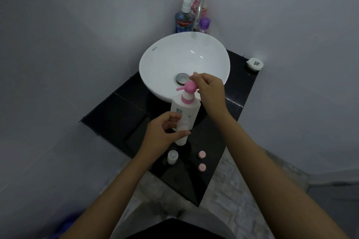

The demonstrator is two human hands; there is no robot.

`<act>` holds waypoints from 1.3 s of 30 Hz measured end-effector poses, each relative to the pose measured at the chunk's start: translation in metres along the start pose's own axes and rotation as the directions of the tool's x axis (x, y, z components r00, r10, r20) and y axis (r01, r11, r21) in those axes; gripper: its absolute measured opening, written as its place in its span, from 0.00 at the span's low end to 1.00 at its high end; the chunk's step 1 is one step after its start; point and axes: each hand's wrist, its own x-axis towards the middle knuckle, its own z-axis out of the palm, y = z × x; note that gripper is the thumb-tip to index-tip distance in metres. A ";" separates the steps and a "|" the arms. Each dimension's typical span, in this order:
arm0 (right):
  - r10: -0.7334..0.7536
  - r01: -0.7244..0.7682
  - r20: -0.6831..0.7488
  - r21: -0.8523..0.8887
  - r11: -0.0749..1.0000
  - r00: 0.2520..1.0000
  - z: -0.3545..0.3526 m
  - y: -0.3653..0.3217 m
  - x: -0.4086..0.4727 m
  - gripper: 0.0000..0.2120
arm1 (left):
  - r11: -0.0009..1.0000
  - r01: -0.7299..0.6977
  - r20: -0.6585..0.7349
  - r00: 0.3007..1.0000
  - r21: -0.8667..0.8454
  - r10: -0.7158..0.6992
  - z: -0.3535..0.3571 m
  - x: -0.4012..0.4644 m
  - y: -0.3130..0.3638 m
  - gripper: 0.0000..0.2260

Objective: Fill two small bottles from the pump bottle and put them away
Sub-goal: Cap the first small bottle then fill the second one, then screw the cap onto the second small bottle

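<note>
the pump bottle (185, 114) is stood upright on the dark surface (120, 106) before the sink (155, 68), its spout turned left. a small clear bottle (183, 122) is gripped in the left hand (165, 132) against the pump bottle's front, well below the spout. the pump head (189, 87) is touched by the bent fingers (194, 77) of the right hand (208, 87). the held bottle's mouth is hard to make out. a second small bottle (172, 157) and two pink caps (202, 161) are left nearer.
</note>
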 end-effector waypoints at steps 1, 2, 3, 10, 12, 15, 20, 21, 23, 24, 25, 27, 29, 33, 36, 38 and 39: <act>-0.005 0.005 -0.009 -0.012 1.000 1.000 -0.004 0.001 -0.002 0.16 | 1.000 0.011 0.002 1.000 -0.022 -0.011 0.003 -0.001 -0.001 0.18; -0.007 0.006 -0.021 -0.018 1.000 1.000 -0.009 0.003 -0.004 0.14 | 0.999 0.023 0.003 1.000 -0.049 -0.022 0.006 -0.003 -0.001 0.19; -0.003 0.002 -0.030 -0.018 1.000 1.000 -0.015 0.005 -0.008 0.12 | 0.996 0.037 0.004 0.999 -0.077 -0.037 0.008 -0.004 -0.002 0.19; 0.115 -0.115 0.007 -0.015 0.993 0.993 -0.049 0.046 -0.050 0.09 | 0.974 0.130 -0.003 0.991 -0.187 -0.132 0.020 -0.018 -0.008 0.16; 0.183 -0.181 0.030 -0.044 0.982 0.983 -0.053 0.065 -0.068 0.07 | 0.971 0.141 0.000 0.990 -0.192 -0.144 0.023 -0.023 -0.008 0.16; 0.287 -0.270 0.071 -0.192 0.944 0.955 -0.054 0.097 -0.095 0.04 | 0.974 0.142 -0.009 0.989 -0.178 -0.146 0.025 -0.029 -0.009 0.17; 0.356 -0.201 0.160 -0.588 0.784 0.921 -0.050 0.141 -0.115 0.17 | 0.974 0.129 -0.030 0.990 -0.184 -0.136 0.026 -0.037 -0.012 0.19; 0.347 -0.143 0.176 -0.676 0.723 0.921 -0.047 0.147 -0.115 0.17 | 0.973 0.135 -0.027 0.989 -0.186 -0.142 0.025 -0.038 -0.012 0.19; 0.346 -0.063 0.209 -0.773 0.632 0.915 -0.038 0.155 -0.113 0.16 | 0.970 0.154 -0.014 0.987 -0.189 -0.159 0.022 -0.042 -0.012 0.18; 0.356 -0.047 0.220 -0.792 0.608 0.908 -0.034 0.158 -0.112 0.16 | 0.968 0.161 -0.014 0.986 -0.194 -0.166 0.019 -0.043 -0.011 0.18; 0.367 -0.039 0.228 -0.804 0.594 0.902 -0.030 0.160 -0.111 0.16 | 0.966 0.164 -0.024 0.985 -0.201 -0.172 0.017 -0.045 -0.010 0.18; 0.387 -0.033 0.236 -0.819 0.573 0.891 -0.023 0.164 -0.110 0.14 | 0.961 0.166 -0.065 0.981 -0.223 -0.185 0.013 -0.048 -0.009 0.17; 0.419 -0.062 0.227 -0.817 0.573 0.879 -0.019 0.163 -0.108 0.10 | 0.949 0.176 -0.095 0.974 -0.260 -0.207 0.010 -0.051 -0.008 0.14; 0.413 -0.278 0.146 -0.540 0.795 0.899 -0.024 0.143 -0.105 0.03 | 0.939 0.182 -0.091 0.972 -0.290 -0.216 0.005 -0.057 -0.004 0.15; 0.345 -0.320 0.154 -0.165 0.933 0.926 -0.039 0.103 -0.105 0.04 | 0.942 0.181 -0.048 0.978 -0.284 -0.203 0.002 -0.060 0.000 0.15; 0.282 -0.298 0.227 0.041 0.954 0.932 -0.053 0.072 -0.106 0.08 | 0.945 0.182 -0.005 0.982 -0.272 -0.191 0.002 -0.060 0.003 0.14; 0.240 -0.274 0.262 0.103 0.956 0.935 -0.059 0.057 -0.107 0.10 | 0.947 0.180 0.016 0.983 -0.264 -0.182 0.003 -0.060 0.005 0.14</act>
